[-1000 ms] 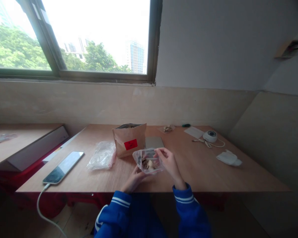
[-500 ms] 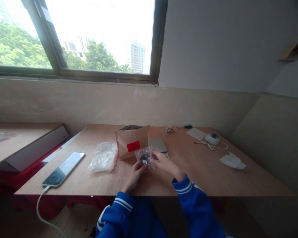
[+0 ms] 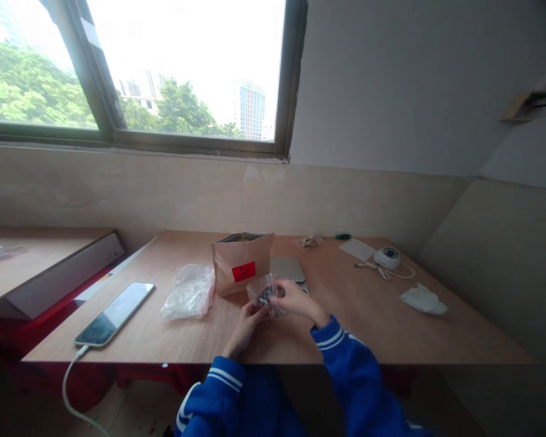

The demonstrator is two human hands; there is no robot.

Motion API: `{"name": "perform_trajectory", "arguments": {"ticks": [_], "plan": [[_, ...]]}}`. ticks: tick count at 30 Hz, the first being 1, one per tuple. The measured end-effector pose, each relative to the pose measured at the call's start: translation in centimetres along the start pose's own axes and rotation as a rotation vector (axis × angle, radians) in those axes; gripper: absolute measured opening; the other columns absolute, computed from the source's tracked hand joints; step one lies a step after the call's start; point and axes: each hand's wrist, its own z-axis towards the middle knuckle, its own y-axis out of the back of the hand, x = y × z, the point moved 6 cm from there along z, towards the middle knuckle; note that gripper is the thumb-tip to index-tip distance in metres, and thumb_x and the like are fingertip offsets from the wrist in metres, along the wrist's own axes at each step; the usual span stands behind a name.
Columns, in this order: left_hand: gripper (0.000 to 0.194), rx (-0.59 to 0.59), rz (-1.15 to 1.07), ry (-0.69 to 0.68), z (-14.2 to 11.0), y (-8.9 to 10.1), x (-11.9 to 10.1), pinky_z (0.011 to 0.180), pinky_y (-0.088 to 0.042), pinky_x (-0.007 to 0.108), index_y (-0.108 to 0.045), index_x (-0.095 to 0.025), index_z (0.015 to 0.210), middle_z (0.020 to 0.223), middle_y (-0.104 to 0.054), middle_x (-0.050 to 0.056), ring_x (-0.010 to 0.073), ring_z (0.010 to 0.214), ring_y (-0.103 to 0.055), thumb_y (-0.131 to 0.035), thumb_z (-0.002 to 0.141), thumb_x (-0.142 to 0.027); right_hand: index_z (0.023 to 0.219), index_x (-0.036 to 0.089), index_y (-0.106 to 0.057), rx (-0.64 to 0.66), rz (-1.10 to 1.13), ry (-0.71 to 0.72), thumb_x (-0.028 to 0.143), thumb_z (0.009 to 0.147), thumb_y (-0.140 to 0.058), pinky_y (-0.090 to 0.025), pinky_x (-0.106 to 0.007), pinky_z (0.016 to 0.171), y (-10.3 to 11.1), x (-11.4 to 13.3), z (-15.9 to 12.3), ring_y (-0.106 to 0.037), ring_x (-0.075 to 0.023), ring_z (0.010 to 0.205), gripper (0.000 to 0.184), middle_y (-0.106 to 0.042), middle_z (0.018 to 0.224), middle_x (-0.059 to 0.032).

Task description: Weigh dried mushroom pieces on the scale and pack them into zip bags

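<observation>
Both my hands hold a small clear zip bag [image 3: 262, 290] with a red strip at its mouth and something dark inside, too small to make out. My left hand [image 3: 251, 318] pinches its lower left side. My right hand [image 3: 295, 298] is closed at the red-striped mouth on the right. Just behind the zip bag stands a brown paper pouch [image 3: 242, 264] with a red label, its top gaping. Partly hidden behind the pouch and my right hand is a flat silver device [image 3: 289, 267]. A stack of clear plastic bags [image 3: 188, 291] lies left of the pouch.
A phone [image 3: 116, 314] with a white cable lies at the left of the table. Along the right are a white dome camera [image 3: 386, 258] with its cable, a crumpled white wrapper [image 3: 423, 299] and a white paper [image 3: 357, 249]. A bag of small tan pieces [image 3: 309, 241] lies at the back.
My right hand has shifted slightly left and closer to my left hand, and the zip bag has tilted and bunched between them. The view has moved a little.
</observation>
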Motion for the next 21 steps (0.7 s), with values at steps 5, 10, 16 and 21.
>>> {"name": "perform_trajectory", "arguments": {"ticks": [5,10,16,21], "plan": [[0.041,-0.014,-0.05,-0.004,-0.1,0.0,-0.3,0.083,-0.05,0.033,-0.068,-0.014,0.097,0.101,-0.069,0.01,0.0221,0.092,-0.063,-0.078,0.065,-0.038,0.095,0.016,-0.067,-0.095,0.133,-0.007,0.021,0.073,-0.065,-0.052,-0.03,0.073,1.0,-0.4,-0.1,-0.065,-0.0191,0.08,0.023,-0.07,0.09,-0.0054],[0.042,-0.059,-0.113,0.008,-0.1,0.2,-0.2,0.087,-0.049,0.035,-0.068,-0.014,0.098,0.106,-0.068,0.011,0.0237,0.098,-0.062,-0.079,0.065,-0.037,0.088,0.017,-0.066,-0.151,0.314,0.012,0.031,0.073,-0.069,-0.053,-0.035,0.079,2.2,0.0,-1.1,-0.066,-0.0202,0.087,0.021,-0.07,0.091,-0.0063],[0.042,-0.091,-0.123,0.037,-0.2,0.3,-0.2,0.085,-0.05,0.033,-0.067,-0.015,0.098,0.108,-0.066,0.01,0.0224,0.097,-0.062,-0.078,0.065,-0.037,0.085,0.019,-0.061,-0.385,0.528,0.037,0.037,0.07,-0.074,-0.052,-0.038,0.086,5.0,-0.3,-2.1,-0.065,-0.022,0.095,0.027,-0.069,0.1,-0.0076],[0.039,-0.159,-0.132,0.059,-0.1,0.8,-0.4,0.079,-0.051,0.029,-0.067,-0.017,0.094,0.103,-0.065,0.006,0.0181,0.091,-0.062,-0.079,0.062,-0.037,0.09,0.02,-0.058,-0.621,0.655,0.147,0.036,0.07,-0.073,-0.053,-0.034,0.081,8.0,2.9,1.0,-0.064,-0.0197,0.092,0.031,-0.066,0.098,-0.0048]]}}
